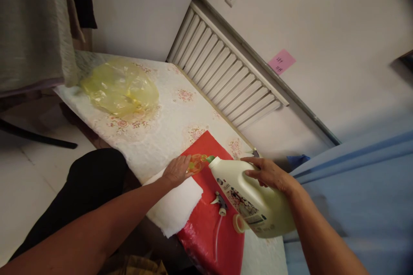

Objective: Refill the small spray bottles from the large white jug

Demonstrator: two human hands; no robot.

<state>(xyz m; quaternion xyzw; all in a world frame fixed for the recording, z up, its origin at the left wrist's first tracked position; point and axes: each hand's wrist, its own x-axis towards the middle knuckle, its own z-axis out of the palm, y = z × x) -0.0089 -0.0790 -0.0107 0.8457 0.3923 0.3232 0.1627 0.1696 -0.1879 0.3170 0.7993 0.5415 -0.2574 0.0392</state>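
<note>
My left hand [177, 171] is closed around a see-through bottle with orange patterning [196, 164]. A small green piece [211, 159] shows at the bottle's mouth. In my right hand [266, 173] is a large pale green detergent jug [251, 195], held by its handle and tilted. The jug's neck sits right at the green piece; whether liquid is flowing I cannot make out. Below them, a trigger spray head [221, 207] with its thin tube lies on a red sheet [206, 227]. A round cap [238, 223] rests beside the jug. White paper towels [176, 206] lie under my left forearm.
A crumpled yellow plastic bag [121, 88] lies at the far end of the table with its flowered cloth [167, 111]. Another spray head [254, 152] shows behind the jug. A radiator [226, 68] runs along the wall, and a blue curtain [361, 189] hangs at right.
</note>
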